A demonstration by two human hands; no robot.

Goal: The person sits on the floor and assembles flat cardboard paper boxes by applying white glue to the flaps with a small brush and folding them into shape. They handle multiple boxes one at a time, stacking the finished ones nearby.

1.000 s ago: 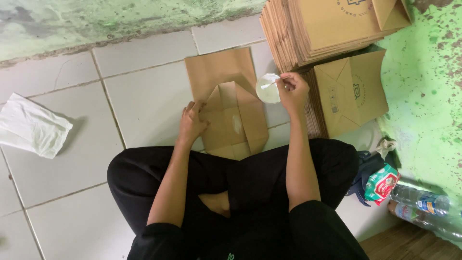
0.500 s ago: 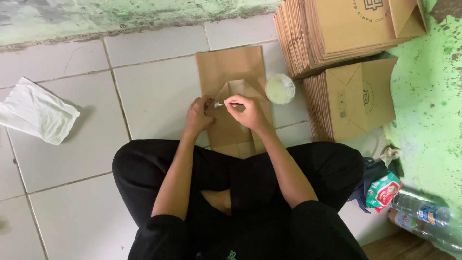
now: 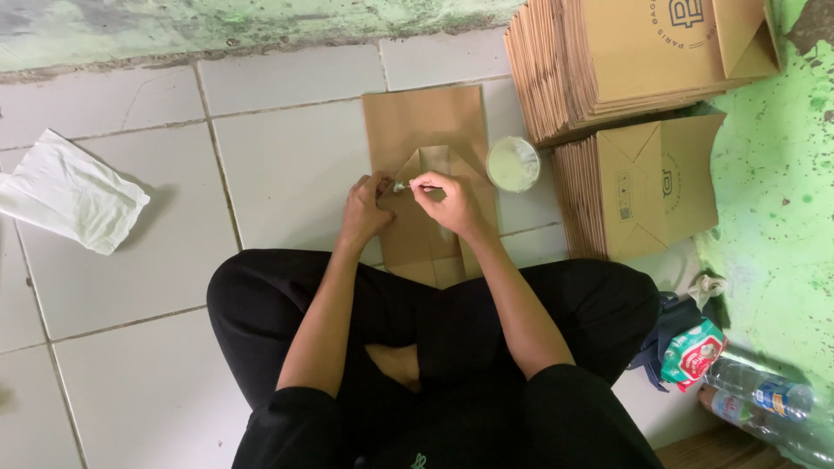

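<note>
A flat brown paper bag [image 3: 426, 122] lies on the white tiled floor in front of my crossed legs, its bottom flaps folded open. My left hand [image 3: 365, 213] presses down on the bag's left flap. My right hand [image 3: 450, 204] pinches a small thin brush [image 3: 405, 186], whose tip touches the flap next to my left fingers. A small round cup of whitish glue [image 3: 512, 163] stands on the floor just right of the bag.
Two stacks of flat brown paper bags [image 3: 625, 61] [image 3: 643, 187] lie at the upper right by a green wall [image 3: 782, 217]. A white cloth [image 3: 65, 191] lies at the left. A plastic bottle [image 3: 764, 404] and a small packet [image 3: 693, 352] sit at the lower right.
My right hand left the glue cup and came to the bag's flap with the brush. My left hand stayed pressed on the bag.
</note>
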